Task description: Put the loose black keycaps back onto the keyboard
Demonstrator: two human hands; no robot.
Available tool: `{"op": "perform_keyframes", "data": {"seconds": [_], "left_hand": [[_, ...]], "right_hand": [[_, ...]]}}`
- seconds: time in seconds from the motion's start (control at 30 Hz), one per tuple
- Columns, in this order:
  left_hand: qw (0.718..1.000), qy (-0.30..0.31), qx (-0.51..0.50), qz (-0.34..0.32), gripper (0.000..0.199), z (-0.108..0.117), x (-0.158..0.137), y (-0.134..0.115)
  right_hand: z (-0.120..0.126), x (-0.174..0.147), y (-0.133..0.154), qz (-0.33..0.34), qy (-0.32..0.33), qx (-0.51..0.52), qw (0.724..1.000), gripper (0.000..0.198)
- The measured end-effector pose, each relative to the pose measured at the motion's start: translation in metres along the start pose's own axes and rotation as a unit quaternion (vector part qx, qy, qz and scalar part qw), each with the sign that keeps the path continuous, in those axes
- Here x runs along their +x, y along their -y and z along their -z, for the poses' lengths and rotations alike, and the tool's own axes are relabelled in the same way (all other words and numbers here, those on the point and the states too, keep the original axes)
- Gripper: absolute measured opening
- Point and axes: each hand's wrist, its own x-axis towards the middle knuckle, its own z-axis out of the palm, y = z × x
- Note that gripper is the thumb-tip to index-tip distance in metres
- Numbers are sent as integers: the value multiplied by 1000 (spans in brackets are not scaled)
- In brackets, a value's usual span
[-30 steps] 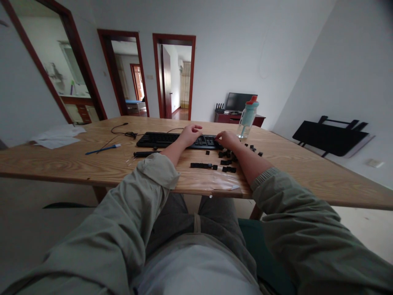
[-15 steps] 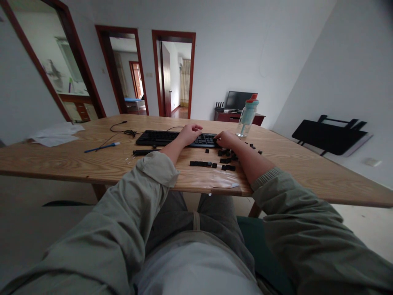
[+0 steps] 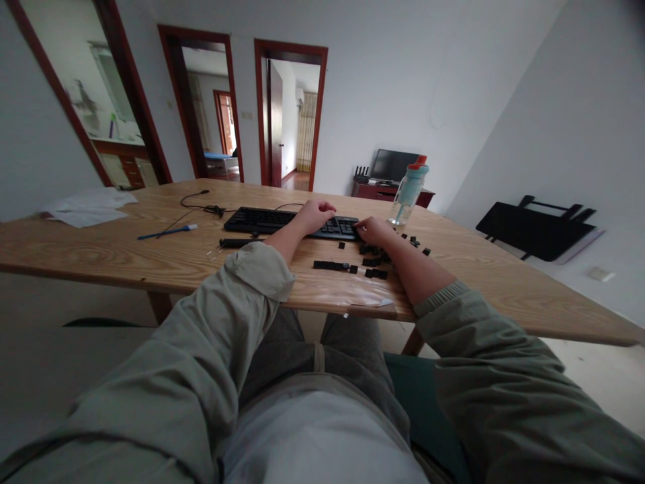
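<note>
Keyboard (image 3: 259,220) lies on the bench (image 3: 478,282), small black pieces (image 3: 371,261) nearer the body. Left hand (image 3: 317,214) half-curled above it, right hand (image 3: 370,230) bunched at its right end; cannot tell any hold. Advisable: brace it, press squarely.

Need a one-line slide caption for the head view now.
Left hand and right hand at a black computer keyboard, loose black keycaps nearby on the wooden table.

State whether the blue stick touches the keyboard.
Apart: the head view shows a strip of tabletop between the blue stick and the left end of the keyboard.
</note>
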Motion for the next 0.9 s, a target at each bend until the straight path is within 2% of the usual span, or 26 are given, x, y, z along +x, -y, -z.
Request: {"op": "perform_keyframes", "data": {"seconds": [0.4, 0.9], "left_hand": [[999, 20, 30, -14, 12, -1, -1, 2], [998, 27, 49, -25, 13, -1, -3, 1]], "right_hand": [[10, 3, 2, 28, -3, 21, 999, 29], [4, 10, -3, -7, -13, 38, 999, 29]]}}
